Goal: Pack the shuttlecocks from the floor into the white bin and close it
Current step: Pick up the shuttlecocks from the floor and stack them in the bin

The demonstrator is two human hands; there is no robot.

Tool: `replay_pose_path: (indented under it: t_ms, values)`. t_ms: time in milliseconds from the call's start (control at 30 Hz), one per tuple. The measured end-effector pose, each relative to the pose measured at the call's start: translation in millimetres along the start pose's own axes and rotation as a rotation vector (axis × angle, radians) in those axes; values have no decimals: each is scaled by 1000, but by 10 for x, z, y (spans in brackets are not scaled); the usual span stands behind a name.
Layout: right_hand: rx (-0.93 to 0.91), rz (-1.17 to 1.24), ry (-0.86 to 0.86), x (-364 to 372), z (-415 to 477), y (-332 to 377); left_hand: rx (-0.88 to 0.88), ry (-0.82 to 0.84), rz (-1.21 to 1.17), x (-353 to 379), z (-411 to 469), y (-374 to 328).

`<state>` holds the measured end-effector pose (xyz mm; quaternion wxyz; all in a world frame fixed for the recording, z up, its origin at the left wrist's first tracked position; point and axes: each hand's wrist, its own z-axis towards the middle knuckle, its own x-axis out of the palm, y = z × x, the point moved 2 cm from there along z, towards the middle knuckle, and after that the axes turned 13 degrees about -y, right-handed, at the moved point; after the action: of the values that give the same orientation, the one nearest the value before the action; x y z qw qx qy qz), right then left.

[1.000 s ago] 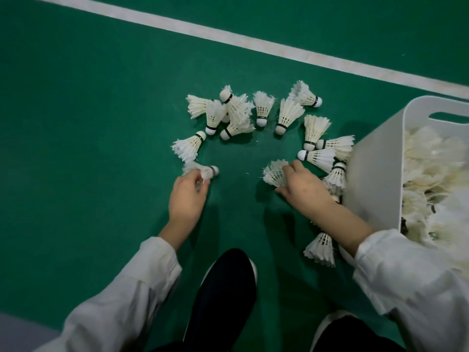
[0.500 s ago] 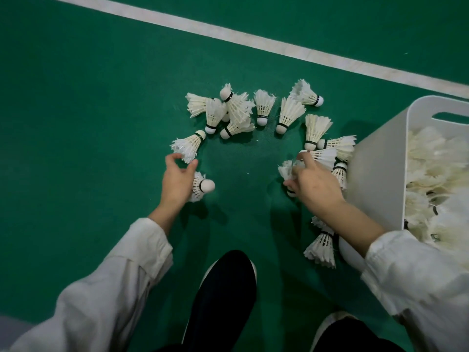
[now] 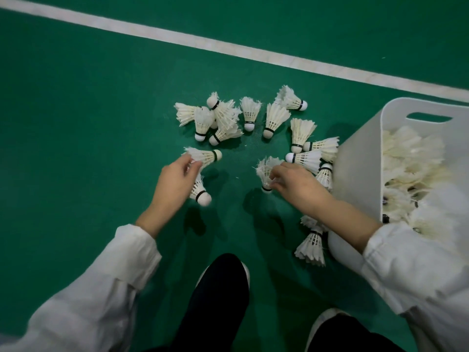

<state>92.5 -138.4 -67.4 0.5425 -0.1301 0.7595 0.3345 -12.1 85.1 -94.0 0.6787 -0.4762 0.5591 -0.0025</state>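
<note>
Several white feather shuttlecocks (image 3: 250,115) lie in an arc on the green floor. My left hand (image 3: 172,184) holds one shuttlecock (image 3: 200,191) under the palm, cork toward me, and its fingertips pinch the feathers of a second shuttlecock (image 3: 205,156). My right hand (image 3: 297,184) is closed on another shuttlecock (image 3: 265,171), feathers sticking out to the left. The white bin (image 3: 355,168) stands at the right, open and heaped with shuttlecocks. One more shuttlecock (image 3: 311,246) lies against the bin's near corner, under my right forearm.
A white court line (image 3: 228,49) runs diagonally across the floor beyond the pile. My two dark shoes (image 3: 215,301) are at the bottom, near the hands. No bin lid is in sight.
My left hand has reached forward, with its shuttlecock, to the feathers of the one lying beyond it. My right hand still holds its shuttlecock and has shifted slightly.
</note>
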Motion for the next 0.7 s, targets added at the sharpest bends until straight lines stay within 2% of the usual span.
replay_pose_path:
  t_ms: [100,200,267,400,467,567,700]
  values:
    - [-41,27,-2,-310,-95,-9,248,94,74,-107,-81,-401]
    - [-47,61,-73,-812,-279,-99,444,174,114,-192,-115,-921]
    - [9,103,-195,-1205,-440,-240,548,209,133,-213,-138,-1314]
    - [234,163,-452,-1763,-854,-677,737,218,183,-173,-278,-2017]
    - [345,170,-520,-1811,-1076,-921,801,243,193,-102,-391,-2267]
    - [452,171,-482,-1588,-1335,-1243,862,278,197,37,-578,-2501]
    - [385,87,-408,-1154,-1436,-1409,919,273,186,194,-772,-2560]
